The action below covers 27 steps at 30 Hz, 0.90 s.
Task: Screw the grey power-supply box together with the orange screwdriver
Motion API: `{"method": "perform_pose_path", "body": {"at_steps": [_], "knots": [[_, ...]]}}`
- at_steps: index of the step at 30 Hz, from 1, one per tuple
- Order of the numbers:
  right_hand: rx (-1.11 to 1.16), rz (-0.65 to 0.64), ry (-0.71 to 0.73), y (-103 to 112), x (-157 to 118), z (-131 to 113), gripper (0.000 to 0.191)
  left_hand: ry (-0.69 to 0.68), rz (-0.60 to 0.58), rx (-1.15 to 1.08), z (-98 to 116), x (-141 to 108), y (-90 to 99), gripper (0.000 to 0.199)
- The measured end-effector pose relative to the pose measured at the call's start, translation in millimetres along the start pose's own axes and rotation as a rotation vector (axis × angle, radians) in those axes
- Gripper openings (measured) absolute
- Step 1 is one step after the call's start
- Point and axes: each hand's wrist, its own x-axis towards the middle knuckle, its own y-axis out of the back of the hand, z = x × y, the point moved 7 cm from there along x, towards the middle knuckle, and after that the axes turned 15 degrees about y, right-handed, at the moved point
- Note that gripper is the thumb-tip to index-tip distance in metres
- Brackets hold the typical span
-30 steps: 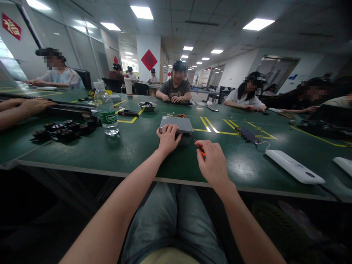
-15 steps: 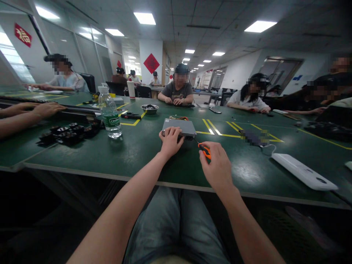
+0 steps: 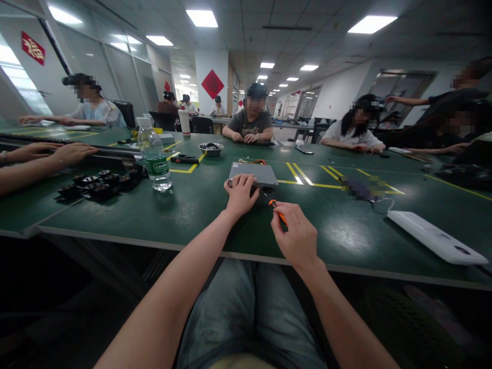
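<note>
A flat grey metal box that looks like a computer power supply (image 3: 261, 173) lies on the green table, with coloured wires at its far side. My left hand (image 3: 241, 195) grips its near left edge, fingers over the top and front face. In my right hand (image 3: 295, 233) is a screwdriver (image 3: 277, 209) with an orange and black handle. Its thin shaft points up and left toward the front of the box, below the socket. Whether the tip touches the box I cannot tell.
Left of me stand a water bottle (image 3: 157, 161) and a pile of black parts (image 3: 100, 185). Beyond are a metal bowl (image 3: 210, 148) and a black tool (image 3: 184, 159). A white power bank (image 3: 434, 238) lies right. A co-worker's hands (image 3: 57, 152) rest at the far left.
My right hand has moved left and slightly down with the screwdriver, whose tip has shifted from the box's right front corner toward the middle. My left hand keeps its hold.
</note>
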Motion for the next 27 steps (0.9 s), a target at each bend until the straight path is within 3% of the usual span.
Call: {"method": "perform_pose_path", "body": {"at_steps": [14, 23, 27], "knots": [[-0.042, 0.03, 0.008, -10, -4, 1, 0.013, 0.02, -0.013, 0.015, 0, 0, -0.8, 0.028], [-0.139, -0.149, 0.135, -28, 6, -28, 0.015, 0.019, -0.008, 0.032, 0, 0, -1.9, 0.03], [-0.104, -0.18, 0.089, -27, 8, -28, 0.02, 0.02, -0.008, 0.034, 0, 0, -2.1, 0.029]]}}
